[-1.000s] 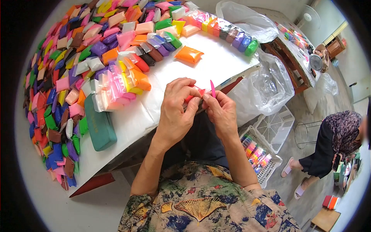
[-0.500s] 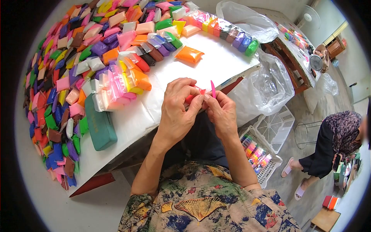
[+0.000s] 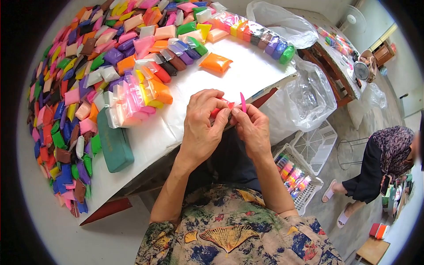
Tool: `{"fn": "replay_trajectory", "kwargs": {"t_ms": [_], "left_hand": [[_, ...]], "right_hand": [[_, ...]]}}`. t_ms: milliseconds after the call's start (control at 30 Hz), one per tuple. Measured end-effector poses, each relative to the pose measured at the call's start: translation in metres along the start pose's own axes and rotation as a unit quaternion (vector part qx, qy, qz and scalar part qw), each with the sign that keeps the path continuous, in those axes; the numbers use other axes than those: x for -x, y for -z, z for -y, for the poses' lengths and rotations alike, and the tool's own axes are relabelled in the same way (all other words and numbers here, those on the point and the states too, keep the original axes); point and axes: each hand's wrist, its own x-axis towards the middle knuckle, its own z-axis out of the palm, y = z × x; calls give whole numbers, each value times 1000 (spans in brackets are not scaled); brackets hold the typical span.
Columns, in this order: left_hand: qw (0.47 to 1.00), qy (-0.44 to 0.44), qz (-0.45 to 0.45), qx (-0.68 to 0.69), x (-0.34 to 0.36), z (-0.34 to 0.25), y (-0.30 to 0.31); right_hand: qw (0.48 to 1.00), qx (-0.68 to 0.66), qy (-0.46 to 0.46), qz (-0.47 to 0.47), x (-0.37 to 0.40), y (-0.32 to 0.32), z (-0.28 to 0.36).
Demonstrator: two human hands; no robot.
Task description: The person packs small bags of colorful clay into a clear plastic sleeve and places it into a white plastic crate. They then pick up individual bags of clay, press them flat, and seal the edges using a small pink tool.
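My left hand (image 3: 205,121) is closed on a small red packet (image 3: 229,105), mostly hidden behind its fingers. My right hand (image 3: 252,128) is closed with a pink plastic tool (image 3: 243,101) sticking up between its fingers, and its fingertips meet the packet's edge. Both hands are close together at the table's front edge. Beyond them an orange packet (image 3: 216,63) lies on the white tabletop (image 3: 238,81). Clear-wrapped pink packets (image 3: 132,99) and a green case (image 3: 115,141) are left of my left hand.
A large heap of coloured packets (image 3: 66,110) covers the table's left side. A wrapped row of colours (image 3: 256,35) lies at the back. Plastic bags (image 3: 304,97) and a white basket (image 3: 309,194) are at the right. A person (image 3: 375,159) bends over farther right.
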Motion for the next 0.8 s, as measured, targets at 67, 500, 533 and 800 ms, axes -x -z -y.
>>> {"fn": "replay_trajectory", "kwargs": {"t_ms": [67, 500, 533, 800], "left_hand": [[1000, -5, 3, -10, 0, 0, 0], [1000, -7, -12, -9, 0, 0, -2], [1000, -7, -12, -9, 0, 0, -2], [1000, -11, -12, -14, 0, 0, -2]], "right_hand": [[1000, -1, 1, 0, 0, 0, 0], [1000, -7, 0, 5, -1, 1, -2], [1000, -7, -1, 6, -1, 1, -2], [1000, 2, -6, -6, 0, -2, 3]]}}
